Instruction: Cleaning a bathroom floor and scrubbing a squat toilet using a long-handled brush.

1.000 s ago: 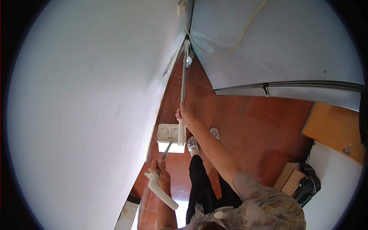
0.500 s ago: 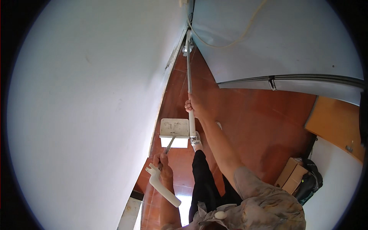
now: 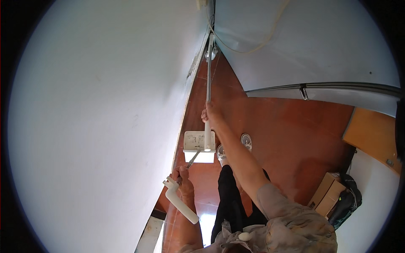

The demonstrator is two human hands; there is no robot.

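My left hand (image 3: 182, 175) is wrapped round the pole of a long-handled dustpan, near its off-white bent handle (image 3: 181, 206). The white dustpan (image 3: 199, 158) rests on the floor by the wall, with dark specks of dirt inside. My right hand (image 3: 212, 116) grips the long pole of what looks like a broom (image 3: 209, 76), closed at its off-white grip. The grip's near end hangs over the dustpan in view. Far ahead, the pole reaches into the narrow corner, where a pale, partly hidden head (image 3: 211, 52) sits low by the floor.
A white wall (image 3: 97, 118) runs along my left. To the right stands a large pale panel (image 3: 308, 46) with a metal lower edge, a cable (image 3: 270, 40) hanging before it. Beyond are an orange-brown board (image 3: 373, 137), a cardboard box (image 3: 328, 195) and a black bag (image 3: 348, 202).
The near end of the broom's pole has swung left, from beside the dustpan to over it. The view has shifted slightly, and both my shoes show more. Both hands keep their holds.
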